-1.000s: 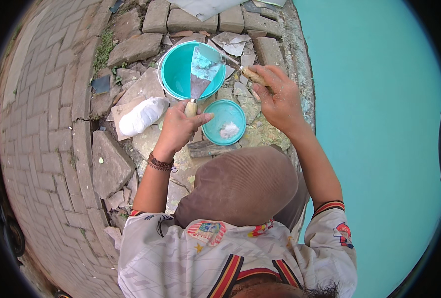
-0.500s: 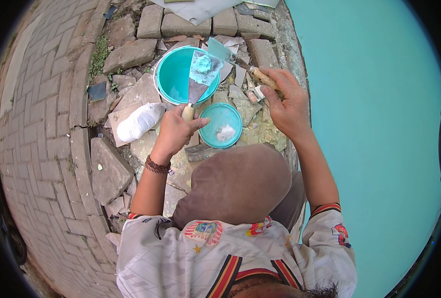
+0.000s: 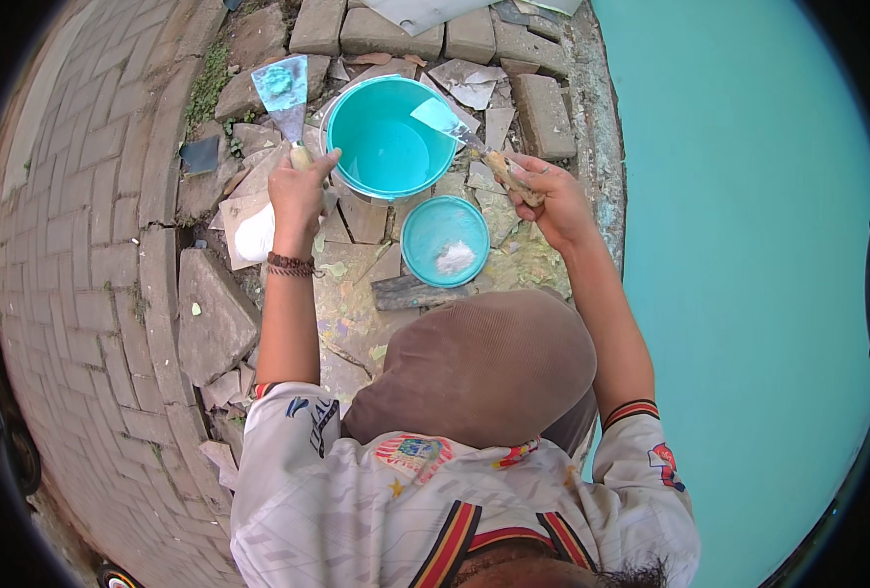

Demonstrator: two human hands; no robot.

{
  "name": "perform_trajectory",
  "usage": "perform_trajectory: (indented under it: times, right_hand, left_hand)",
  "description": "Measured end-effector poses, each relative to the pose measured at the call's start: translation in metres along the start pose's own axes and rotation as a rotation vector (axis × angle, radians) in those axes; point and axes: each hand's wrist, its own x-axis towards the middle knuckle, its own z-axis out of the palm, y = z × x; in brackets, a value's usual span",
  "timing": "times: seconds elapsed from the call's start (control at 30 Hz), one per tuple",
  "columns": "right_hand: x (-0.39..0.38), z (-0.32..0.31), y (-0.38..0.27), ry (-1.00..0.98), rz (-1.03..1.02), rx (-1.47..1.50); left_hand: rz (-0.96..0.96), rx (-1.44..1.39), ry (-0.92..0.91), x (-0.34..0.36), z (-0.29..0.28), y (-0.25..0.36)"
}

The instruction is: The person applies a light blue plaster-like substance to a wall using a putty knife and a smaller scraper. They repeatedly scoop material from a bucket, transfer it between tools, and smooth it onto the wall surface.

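My left hand (image 3: 298, 196) grips the wooden handle of a wide putty knife (image 3: 286, 116), held left of the bucket. A lump of turquoise paste (image 3: 277, 80) sits on its blade. With my right hand (image 3: 555, 204) I hold a second putty knife (image 3: 499, 169) by its worn wooden handle. Its turquoise-smeared blade reaches over the right rim of the turquoise bucket (image 3: 393, 178), which has turquoise liquid or paint inside. Just nearer to me lies a round turquoise lid (image 3: 419, 227) bearing a small heap of white powder (image 3: 456, 258).
A white bag (image 3: 255, 238) lies beside my left forearm, partly hidden. Broken tiles and stone blocks (image 3: 543, 113) surround the bucket. A turquoise wall (image 3: 739, 245) rises on the right, and brick paving (image 3: 82, 284) runs along the left. My bent knee (image 3: 484, 358) is close in front.
My left hand has carried its loaded putty knife from above the bucket to the left of it. The right putty knife has dropped slightly, its blade now over the bucket's right side.
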Motion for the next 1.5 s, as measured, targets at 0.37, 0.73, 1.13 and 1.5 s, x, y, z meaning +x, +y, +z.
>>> perform_trajectory:
  times: [0.37,0.73,1.13,1.5]
  right_hand:
    - [0.035,0.006,0.035,0.147,-0.262,-0.751]
    - [0.098,0.029,0.047,0.073,-0.264,-1.532]
    - [0.095,0.030,0.041,-0.193,0.129,-0.887]
    - [0.010,-0.006,-0.022,-0.117,-0.054,-0.133]
  left_hand:
    - [0.149,-0.216,-0.144,0.045,0.017,-0.028]
    - [0.192,-0.247,-0.070,-0.024,0.057,-0.008]
    - [0.244,-0.270,-0.054,-0.017,0.055,-0.020]
    - [0.261,0.370,0.256,-0.007,0.000,-0.021]
